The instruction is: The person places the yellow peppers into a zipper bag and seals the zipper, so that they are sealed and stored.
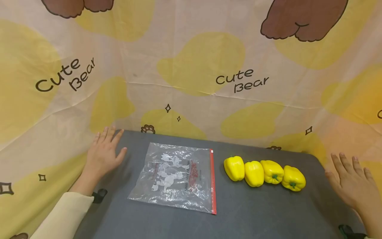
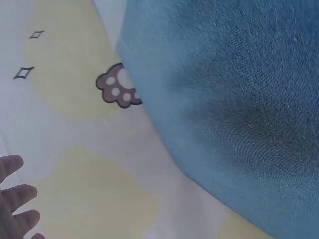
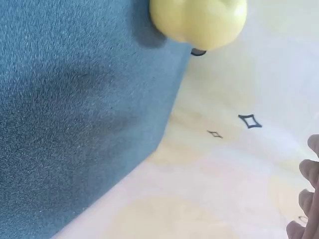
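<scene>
In the head view, a clear plastic zip bag (image 1: 176, 177) with white and red print lies flat, its red zip edge (image 1: 213, 181) facing right. To its right, several yellow bell peppers (image 1: 254, 173) stand in a slanting row, the right two showing green stems. My left hand (image 1: 104, 152) is spread, palm down, over the table's left edge, left of the bag and holding nothing. Beyond the right edge my right hand (image 1: 355, 179) is spread too, its fingers pointing away. One yellow bell pepper (image 3: 199, 20) shows at the top of the right wrist view, apart from the right fingers.
The things lie on a dark grey table (image 1: 238, 215) with rounded far corners. Behind it and along both sides hangs a pale cloth (image 1: 194, 109) with yellow patches and "Cute Bear" lettering. A black strap (image 1: 99, 196) is at the left wrist.
</scene>
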`<control>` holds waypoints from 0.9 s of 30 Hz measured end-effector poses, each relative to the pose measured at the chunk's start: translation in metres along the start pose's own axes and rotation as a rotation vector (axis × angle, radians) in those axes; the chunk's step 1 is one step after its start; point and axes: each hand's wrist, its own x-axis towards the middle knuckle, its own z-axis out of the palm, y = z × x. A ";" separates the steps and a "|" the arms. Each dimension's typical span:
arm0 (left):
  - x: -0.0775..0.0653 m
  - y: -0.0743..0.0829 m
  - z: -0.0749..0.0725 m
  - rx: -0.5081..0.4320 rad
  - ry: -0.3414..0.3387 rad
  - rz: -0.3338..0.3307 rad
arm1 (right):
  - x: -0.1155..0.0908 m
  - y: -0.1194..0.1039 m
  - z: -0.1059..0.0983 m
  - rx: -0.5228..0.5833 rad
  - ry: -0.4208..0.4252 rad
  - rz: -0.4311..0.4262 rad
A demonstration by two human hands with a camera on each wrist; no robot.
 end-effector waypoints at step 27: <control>-0.025 0.066 -0.018 -0.163 0.124 0.094 | -0.027 -0.096 -0.029 0.343 0.427 -0.110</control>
